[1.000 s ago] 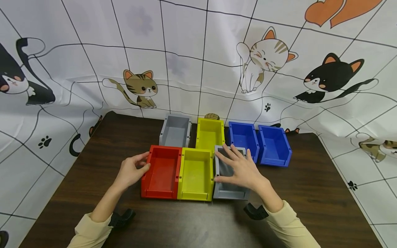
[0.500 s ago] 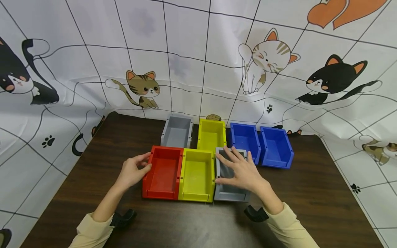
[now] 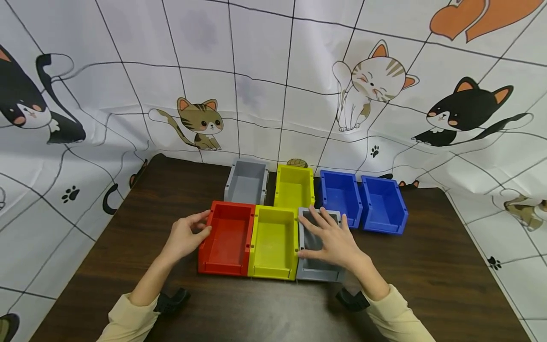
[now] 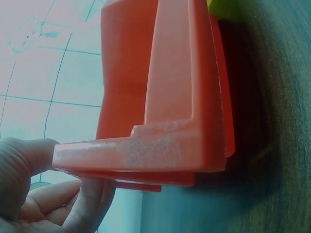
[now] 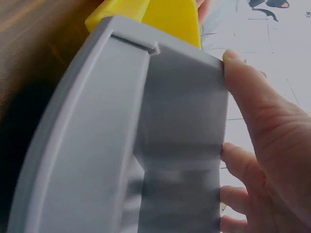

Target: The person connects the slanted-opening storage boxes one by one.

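Observation:
Three plastic storage bins stand side by side in the front row: a red bin (image 3: 226, 240), a yellow bin (image 3: 274, 244) and a grey bin (image 3: 319, 274). My left hand (image 3: 183, 240) pinches the red bin's left side wall. In the left wrist view the thumb (image 4: 36, 155) lies on one side of that wall and the fingers (image 4: 90, 199) on the other. My right hand (image 3: 335, 244) spreads over the grey bin and hides part of its inside. Its thumb (image 5: 248, 85) touches the rim near the yellow bin, and the fingertips meet the rim farther along.
Behind stand a second grey bin (image 3: 246, 183), a second yellow bin (image 3: 295, 187) and two blue bins, one at left (image 3: 340, 197) and one at right (image 3: 384, 204). All are on a dark wooden table (image 3: 256, 313). A white cat-print sheet (image 3: 260, 71) hangs behind the table.
The head view has shifted slightly, so everything appears a little farther right and lower. Both hands keep their places on the red and grey bins.

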A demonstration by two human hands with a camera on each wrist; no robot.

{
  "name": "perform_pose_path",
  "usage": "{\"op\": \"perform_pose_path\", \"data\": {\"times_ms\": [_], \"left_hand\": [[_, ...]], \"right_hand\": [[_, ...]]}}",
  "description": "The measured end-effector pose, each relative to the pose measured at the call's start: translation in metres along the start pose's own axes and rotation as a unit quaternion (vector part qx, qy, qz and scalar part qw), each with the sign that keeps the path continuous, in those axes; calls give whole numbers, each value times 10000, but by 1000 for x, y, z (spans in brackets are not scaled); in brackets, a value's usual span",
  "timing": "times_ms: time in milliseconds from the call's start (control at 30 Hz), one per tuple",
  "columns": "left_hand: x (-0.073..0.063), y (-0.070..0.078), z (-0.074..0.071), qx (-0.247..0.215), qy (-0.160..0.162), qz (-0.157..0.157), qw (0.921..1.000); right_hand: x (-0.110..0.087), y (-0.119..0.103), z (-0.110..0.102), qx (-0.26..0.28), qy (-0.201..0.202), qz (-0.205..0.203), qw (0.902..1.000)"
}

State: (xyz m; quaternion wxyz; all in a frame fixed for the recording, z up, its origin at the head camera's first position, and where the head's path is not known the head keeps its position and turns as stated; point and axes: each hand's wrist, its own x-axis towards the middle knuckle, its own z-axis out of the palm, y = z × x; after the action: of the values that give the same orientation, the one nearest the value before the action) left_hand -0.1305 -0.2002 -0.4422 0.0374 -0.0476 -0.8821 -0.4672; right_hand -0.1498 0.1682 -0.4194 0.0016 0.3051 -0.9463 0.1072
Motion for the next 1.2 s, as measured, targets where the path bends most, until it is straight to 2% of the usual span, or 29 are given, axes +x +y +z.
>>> {"op": "perform_pose_path", "data": {"times_ms": [567,900,1200], "left_hand": [[2,3,0,78,-49,22,10000],[3,3,-1,94,-75,-55,9999],[0,4,-2,132,-78,-128,9998]], "right_hand": [[-2,2,8,51,28,92,9999],[-2,2,11,179,258,-1,9995],[2,1,8,3,-86,48,10000]]}}
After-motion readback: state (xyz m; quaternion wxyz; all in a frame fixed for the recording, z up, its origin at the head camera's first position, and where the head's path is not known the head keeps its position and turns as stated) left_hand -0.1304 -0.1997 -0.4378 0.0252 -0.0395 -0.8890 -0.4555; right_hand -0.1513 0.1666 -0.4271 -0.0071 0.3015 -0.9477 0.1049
